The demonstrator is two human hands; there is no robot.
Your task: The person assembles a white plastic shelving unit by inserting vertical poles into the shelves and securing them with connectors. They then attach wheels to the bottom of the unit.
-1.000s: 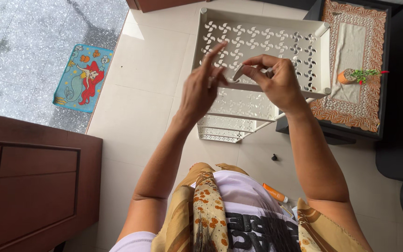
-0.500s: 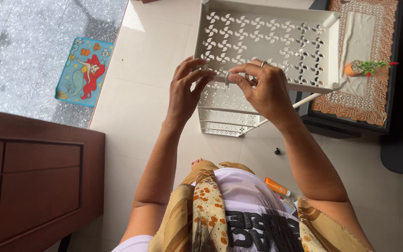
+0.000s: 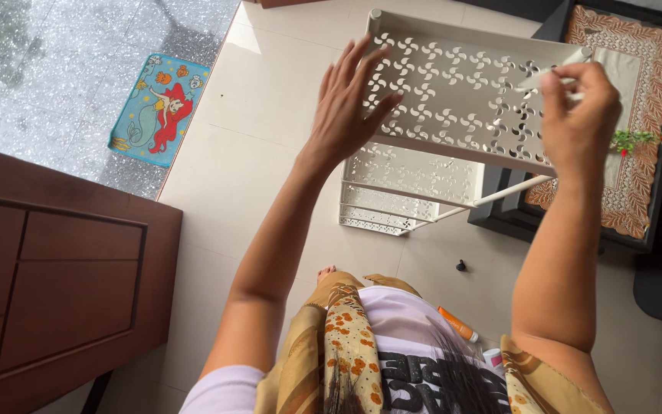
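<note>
A white plastic shelf rack (image 3: 453, 84) with pinwheel cut-outs stands on the tiled floor in front of me. My left hand (image 3: 346, 100) hovers flat over the left side of its top shelf, fingers spread and holding nothing. My right hand (image 3: 580, 107) is at the far right corner of the top shelf, beside the corner post. Its fingertips pinch a small white piece (image 3: 534, 79). Lower shelves of the rack show beneath the top one.
A mermaid floor mat (image 3: 158, 107) lies at the left by a speckled floor. A brown wooden cabinet (image 3: 55, 284) stands near left. A dark low table with a lace runner (image 3: 637, 176) and small plant (image 3: 637, 139) sits right. An orange tube (image 3: 457, 324) and black knob (image 3: 461, 265) lie on the tiles.
My right hand has carried the small white piece from the front middle of the top shelf to its far right corner. My left hand has let go and spread open.
</note>
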